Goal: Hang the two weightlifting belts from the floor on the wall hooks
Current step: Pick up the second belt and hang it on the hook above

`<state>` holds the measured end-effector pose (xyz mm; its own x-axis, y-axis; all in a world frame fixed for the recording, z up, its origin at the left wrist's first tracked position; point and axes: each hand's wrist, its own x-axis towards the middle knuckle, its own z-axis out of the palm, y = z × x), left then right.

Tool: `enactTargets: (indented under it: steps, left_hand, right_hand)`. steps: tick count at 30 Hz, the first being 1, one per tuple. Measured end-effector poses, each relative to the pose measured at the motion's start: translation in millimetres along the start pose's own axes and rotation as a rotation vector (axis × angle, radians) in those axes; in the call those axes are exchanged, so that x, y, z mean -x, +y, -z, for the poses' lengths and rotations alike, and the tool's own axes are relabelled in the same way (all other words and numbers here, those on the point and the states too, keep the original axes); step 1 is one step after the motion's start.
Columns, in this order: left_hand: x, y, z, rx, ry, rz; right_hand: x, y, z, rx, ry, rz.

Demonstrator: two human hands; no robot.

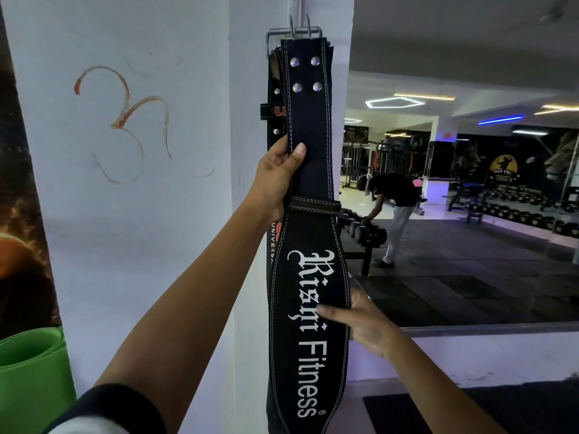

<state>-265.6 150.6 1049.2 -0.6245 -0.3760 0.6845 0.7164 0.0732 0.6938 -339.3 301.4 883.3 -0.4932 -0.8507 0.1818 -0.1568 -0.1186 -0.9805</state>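
A black weightlifting belt (308, 126) with white "Fitness" lettering hangs upright at the corner of a white pillar, its metal buckle (296, 31) up at the wall hook. My left hand (277, 177) is shut on the belt's narrow upper part, thumb across the front. My right hand (360, 321) grips the wide lower part from the right edge, thumb on the lettering. Behind it hangs a second black belt (274, 98) with red print, mostly hidden. The hook itself is hard to make out behind the buckle.
A rolled green mat (31, 377) stands at the lower left against the white wall (141, 214). To the right a large mirror (470, 183) shows a gym with dumbbell racks and a person bending over.
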Motion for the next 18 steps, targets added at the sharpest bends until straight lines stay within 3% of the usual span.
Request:
enactTargets:
  steps: [9, 13, 18]
  left_hand:
    - [1, -2, -3, 0.008, 0.029, 0.019]
    - [6, -5, 0, -0.001, 0.044, 0.055]
    - [14, -14, 1, -0.029, 0.036, 0.078]
  right_hand:
    - [-35, -96, -21, -0.052, 0.260, 0.379]
    - [-47, -132, -23, -0.054, 0.247, 0.413]
    - [-75, -179, -22, -0.032, 0.354, 0.400]
